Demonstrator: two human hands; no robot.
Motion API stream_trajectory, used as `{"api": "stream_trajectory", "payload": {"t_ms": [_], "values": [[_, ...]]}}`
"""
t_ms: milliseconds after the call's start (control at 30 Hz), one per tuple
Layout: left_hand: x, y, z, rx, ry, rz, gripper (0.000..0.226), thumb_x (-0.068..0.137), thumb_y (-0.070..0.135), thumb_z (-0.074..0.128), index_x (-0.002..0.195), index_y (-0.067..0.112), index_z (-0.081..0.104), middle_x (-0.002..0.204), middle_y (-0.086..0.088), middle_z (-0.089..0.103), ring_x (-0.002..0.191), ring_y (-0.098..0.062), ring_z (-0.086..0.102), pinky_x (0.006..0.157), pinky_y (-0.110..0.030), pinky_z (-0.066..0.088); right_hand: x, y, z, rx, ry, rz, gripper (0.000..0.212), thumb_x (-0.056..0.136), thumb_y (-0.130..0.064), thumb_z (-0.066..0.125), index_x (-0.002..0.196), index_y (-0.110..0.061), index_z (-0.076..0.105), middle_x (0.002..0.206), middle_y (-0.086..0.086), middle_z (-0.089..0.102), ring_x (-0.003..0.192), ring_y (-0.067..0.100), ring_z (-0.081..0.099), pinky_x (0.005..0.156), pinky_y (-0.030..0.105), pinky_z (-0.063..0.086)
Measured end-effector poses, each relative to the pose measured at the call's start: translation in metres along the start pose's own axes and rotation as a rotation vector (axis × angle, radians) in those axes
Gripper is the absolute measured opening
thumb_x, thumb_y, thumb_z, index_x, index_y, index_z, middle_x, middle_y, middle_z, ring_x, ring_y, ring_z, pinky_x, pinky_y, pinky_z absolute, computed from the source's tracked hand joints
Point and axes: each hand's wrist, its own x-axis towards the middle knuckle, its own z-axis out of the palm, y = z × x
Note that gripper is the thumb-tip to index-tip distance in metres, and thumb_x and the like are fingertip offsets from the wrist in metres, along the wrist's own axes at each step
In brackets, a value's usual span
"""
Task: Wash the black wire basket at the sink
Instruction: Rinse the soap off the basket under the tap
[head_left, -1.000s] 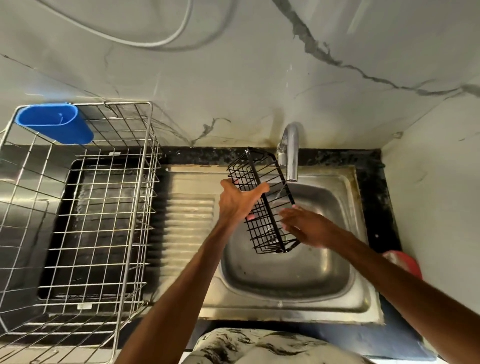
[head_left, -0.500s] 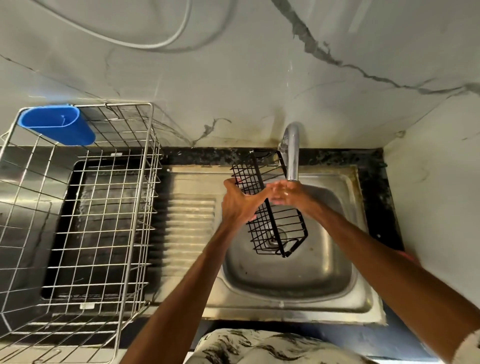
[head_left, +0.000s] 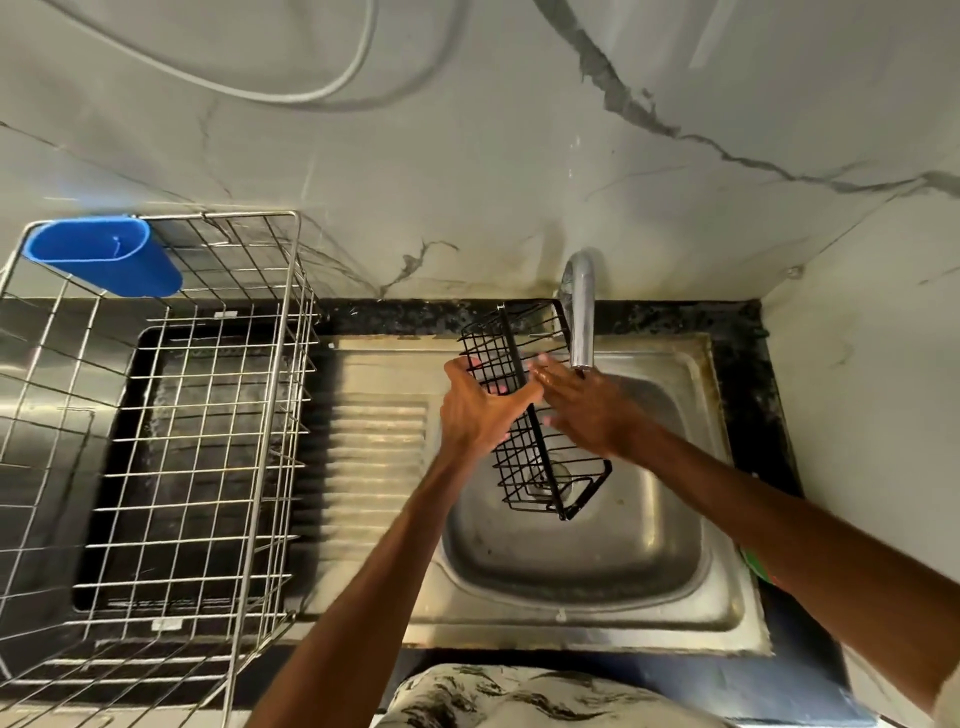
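A long black wire basket hangs tilted over the steel sink bowl, its upper end close to the chrome tap. My left hand grips the basket's left side near the middle. My right hand lies flat inside the basket against the wires, fingers spread and wet, just under the tap's spout. I cannot tell whether water is running.
A large steel wire dish rack stands left of the sink, with a blue plastic holder hung on its back corner. The ribbed drainboard lies between the rack and the bowl. Marble wall rises behind, a green-and-red item sits at the sink's right edge.
My right hand rose from the basket's lower right side up to under the tap and now rubs inside the basket. The basket shifted slightly toward the tap.
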Motion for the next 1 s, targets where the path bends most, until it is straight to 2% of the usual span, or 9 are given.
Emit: {"api": "stream_trajectory", "payload": {"t_ms": [133,300,467,567,667,733,833,900,1000], "values": [[0.009,-0.009,-0.006,0.019,0.022,0.021,0.114,0.048,0.079,0.076,0.136,0.024,0.029,0.12,-0.008,0.065,0.093,-0.029,0.072,0.073,-0.048,0.065,-0.033,-0.002,0.045,0.004,-0.085,-0.05,0.067,0.108,-0.055,0.006,0.16,-0.015,0.018,0.169,0.003,0.01,0.156,0.018,0.004,0.126,0.056,0.009],[0.003,-0.005,-0.006,0.087,0.018,0.103,0.114,0.05,0.077,0.069,0.137,0.014,0.032,0.118,-0.005,0.065,0.097,-0.025,0.067,0.082,-0.045,0.061,-0.059,0.002,0.06,0.01,-0.118,-0.131,0.06,0.11,-0.052,0.007,0.159,-0.02,0.02,0.165,-0.004,0.011,0.154,0.01,0.002,0.121,0.04,-0.023],[-0.002,0.005,-0.007,0.088,0.003,0.086,0.117,0.046,0.08,0.063,0.135,0.012,0.031,0.116,-0.004,0.06,0.096,-0.024,0.063,0.077,-0.038,0.055,-0.026,0.014,0.038,-0.069,-0.021,-0.149,0.068,0.107,-0.057,0.003,0.158,-0.017,0.022,0.166,0.003,0.015,0.156,0.019,0.004,0.124,0.049,-0.012],[-0.001,0.009,-0.011,0.069,0.033,0.084,0.117,0.053,0.073,0.073,0.138,0.007,0.028,0.12,-0.005,0.056,0.101,-0.025,0.06,0.077,-0.035,0.05,-0.014,0.014,0.028,-0.05,-0.025,-0.129,0.07,0.105,-0.059,0.001,0.157,-0.018,0.023,0.166,0.0,0.012,0.156,0.019,0.002,0.123,0.055,-0.006],[0.01,0.005,-0.013,0.033,0.072,0.057,0.11,0.068,0.059,0.085,0.144,0.005,0.025,0.133,-0.012,0.054,0.11,-0.027,0.056,0.082,-0.037,0.05,-0.023,0.005,0.039,0.281,-0.107,-0.051,0.068,0.104,-0.063,0.006,0.158,-0.028,0.027,0.167,-0.009,0.011,0.155,0.007,-0.001,0.126,0.049,0.002],[0.012,0.003,-0.014,0.011,0.089,0.041,0.113,0.063,0.062,0.082,0.144,0.007,0.026,0.136,-0.013,0.054,0.115,-0.029,0.057,0.086,-0.04,0.053,-0.033,0.004,0.048,0.522,-0.072,0.037,0.067,0.103,-0.068,0.012,0.152,-0.033,0.042,0.165,-0.009,0.028,0.154,0.006,0.018,0.125,0.041,0.019],[0.008,0.003,-0.012,-0.031,0.121,0.037,0.11,0.061,0.063,0.078,0.142,0.008,0.029,0.133,-0.013,0.056,0.116,-0.032,0.058,0.09,-0.043,0.055,-0.04,0.0,0.045,0.789,0.155,0.161,0.047,0.101,-0.059,0.045,0.127,-0.028,0.068,0.137,-0.006,0.064,0.13,0.011,0.058,0.109,0.024,0.045],[0.006,0.003,-0.01,-0.062,0.163,0.041,0.106,0.065,0.057,0.083,0.14,0.005,0.028,0.131,-0.016,0.056,0.115,-0.033,0.058,0.095,-0.045,0.055,-0.041,-0.006,0.044,0.98,0.405,0.384,0.031,0.089,-0.044,0.073,0.116,-0.028,0.073,0.123,-0.013,0.07,0.118,0.009,0.065,0.098,0.014,0.047],[0.001,0.001,-0.01,-0.137,0.226,0.029,0.099,0.067,0.048,0.086,0.135,0.005,0.028,0.131,-0.019,0.055,0.117,-0.035,0.057,0.101,-0.051,0.053,-0.034,-0.018,0.046,1.371,0.561,0.805,0.066,0.071,-0.043,0.091,0.128,-0.025,0.064,0.129,-0.009,0.065,0.113,0.01,0.063,0.087,0.021,0.051]]}}
